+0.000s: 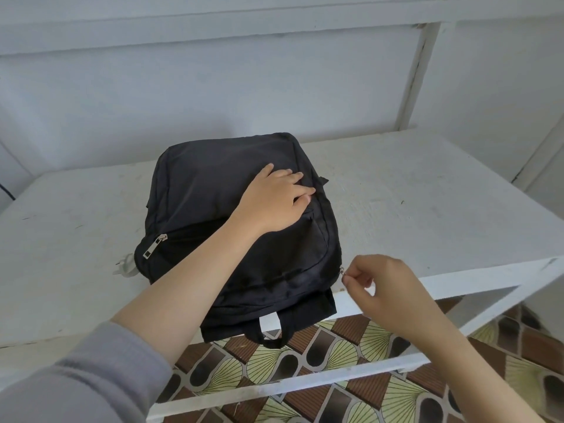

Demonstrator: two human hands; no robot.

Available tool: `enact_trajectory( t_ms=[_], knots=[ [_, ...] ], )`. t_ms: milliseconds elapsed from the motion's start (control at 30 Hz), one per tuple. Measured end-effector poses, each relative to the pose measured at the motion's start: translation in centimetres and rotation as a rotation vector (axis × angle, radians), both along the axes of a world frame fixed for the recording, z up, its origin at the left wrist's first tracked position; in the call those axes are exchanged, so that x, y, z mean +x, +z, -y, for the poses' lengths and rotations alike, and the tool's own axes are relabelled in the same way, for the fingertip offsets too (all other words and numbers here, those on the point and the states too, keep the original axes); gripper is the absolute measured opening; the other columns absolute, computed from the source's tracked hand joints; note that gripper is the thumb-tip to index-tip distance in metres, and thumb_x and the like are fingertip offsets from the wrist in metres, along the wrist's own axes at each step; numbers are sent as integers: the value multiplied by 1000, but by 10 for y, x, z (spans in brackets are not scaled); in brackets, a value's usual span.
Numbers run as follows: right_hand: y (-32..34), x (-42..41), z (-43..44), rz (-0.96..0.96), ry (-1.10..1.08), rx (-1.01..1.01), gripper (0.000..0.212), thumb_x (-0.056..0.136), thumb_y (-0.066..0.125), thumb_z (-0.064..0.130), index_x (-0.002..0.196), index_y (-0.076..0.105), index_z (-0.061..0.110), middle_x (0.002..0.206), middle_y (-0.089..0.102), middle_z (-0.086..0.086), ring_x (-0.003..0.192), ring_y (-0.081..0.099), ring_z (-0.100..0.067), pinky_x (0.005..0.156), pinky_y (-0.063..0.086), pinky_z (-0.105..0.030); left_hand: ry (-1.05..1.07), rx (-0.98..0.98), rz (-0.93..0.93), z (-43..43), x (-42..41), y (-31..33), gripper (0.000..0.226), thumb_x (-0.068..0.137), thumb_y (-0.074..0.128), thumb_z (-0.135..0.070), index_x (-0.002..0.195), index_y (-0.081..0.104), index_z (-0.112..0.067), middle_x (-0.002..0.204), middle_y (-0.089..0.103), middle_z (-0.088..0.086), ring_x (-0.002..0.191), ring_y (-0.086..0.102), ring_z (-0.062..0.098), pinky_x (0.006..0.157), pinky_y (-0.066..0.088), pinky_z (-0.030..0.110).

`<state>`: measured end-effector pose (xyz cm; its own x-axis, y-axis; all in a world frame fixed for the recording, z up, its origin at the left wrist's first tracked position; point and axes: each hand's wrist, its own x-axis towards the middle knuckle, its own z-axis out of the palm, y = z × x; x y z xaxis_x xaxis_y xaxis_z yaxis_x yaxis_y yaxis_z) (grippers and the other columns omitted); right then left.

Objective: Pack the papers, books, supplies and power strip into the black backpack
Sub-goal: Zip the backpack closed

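The black backpack (207,190) lies flat on the white table (412,193), bulging, its top handle hanging over the near edge. My left hand (274,199) rests palm-down on its upper right side, fingers curled into the fabric. My right hand (384,288) pinches a small silver zipper pull (343,271) at the backpack's near right corner. A second silver zipper pull (155,246) hangs on the front pocket at the left. A white plug (126,264) sticks out from under the backpack's left side. Papers, books and supplies are not visible.
The table stands against a white wall (213,87). Its white frame bars (274,389) cross below the near edge, over a patterned brown and yellow floor (335,346). A dark cable (6,190) shows at the far left.
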<state>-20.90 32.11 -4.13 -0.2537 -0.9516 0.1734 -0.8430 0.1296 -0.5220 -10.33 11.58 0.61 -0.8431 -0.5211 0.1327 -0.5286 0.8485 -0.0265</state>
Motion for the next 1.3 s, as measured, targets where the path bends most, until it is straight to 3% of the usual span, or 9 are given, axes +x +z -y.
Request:
enact_trajectory(
  t_ms=[233, 400, 467, 633, 767, 900, 1033, 1167, 1300],
  knots=[
    [3, 48, -12, -52, 205, -40, 18, 83, 46, 33, 69, 52, 24, 64, 53, 10, 62, 50, -7, 54, 44, -20, -19, 90, -61, -10, 6, 1, 41, 102, 27, -33, 140, 41, -29, 152, 30, -2, 142, 19, 14, 115, -2, 34],
    [-3, 60, -8, 6, 290, -20, 23, 89, 45, 43, 82, 58, 25, 74, 53, 11, 67, 49, -8, 56, 35, -14, -75, 495, -527, -49, 34, -1, 29, 96, 49, -22, 123, 60, -26, 122, 58, -18, 113, 47, -10, 100, 22, 1],
    [1, 55, -7, 42, 302, -18, 27, 88, 46, 49, 87, 65, 29, 77, 59, 13, 70, 53, -6, 58, 39, -14, -23, 394, -678, -68, 55, -4, 22, 93, 54, -19, 111, 65, -25, 103, 55, -28, 96, 52, -11, 81, 37, 0],
    [4, 38, -6, 62, 179, -327, 22, 87, 48, 30, 88, 69, 23, 78, 62, 13, 69, 55, -4, 59, 41, -11, 18, 31, -760, -122, 108, -26, 14, 88, 55, -26, 78, 59, -16, 73, 49, -13, 61, 43, 0, 53, 41, 15],
    [-1, 29, 3, -194, 157, -393, 36, 81, 51, 21, 116, 59, 21, 118, 56, 3, 106, 49, -12, 90, 37, -19, 26, -154, -616, -151, 126, -63, 38, 89, 59, -39, 58, 58, -18, 53, 48, -8, 46, 39, 6, 38, 34, 22],
    [-7, 30, 14, -358, 195, -305, 56, 74, 66, 16, 128, 52, 25, 138, 47, -5, 125, 41, -24, 105, 28, -39, 126, -181, -581, -154, 119, -93, 48, 90, 52, -53, 56, 60, -20, 49, 51, -8, 41, 42, 7, 35, 37, 24],
    [-12, 34, 20, -392, 149, -293, 40, 72, 74, 25, 112, 66, 25, 133, 54, -7, 126, 42, -29, 107, 27, -52, 148, -196, -607, -148, 112, -107, 48, 87, 53, -57, 57, 59, -19, 49, 50, -8, 41, 43, 8, 35, 38, 25],
    [-14, 38, 25, -333, 162, -389, 14, 74, 67, 27, 86, 74, 22, 126, 60, -5, 122, 45, -26, 105, 27, -49, 187, -183, -648, -142, 108, -104, 45, 83, 55, -58, 66, 67, -18, 56, 59, -7, 46, 51, 7, 38, 40, 19],
    [-12, 40, 29, -252, 169, -411, 9, 74, 67, 26, 75, 73, 20, 123, 62, -5, 120, 43, -21, 101, 30, -43, 247, -175, -653, -135, 100, -91, 35, 82, 59, -48, 64, 66, -18, 54, 59, -7, 44, 50, 6, 44, 30, 13]
  ],
)
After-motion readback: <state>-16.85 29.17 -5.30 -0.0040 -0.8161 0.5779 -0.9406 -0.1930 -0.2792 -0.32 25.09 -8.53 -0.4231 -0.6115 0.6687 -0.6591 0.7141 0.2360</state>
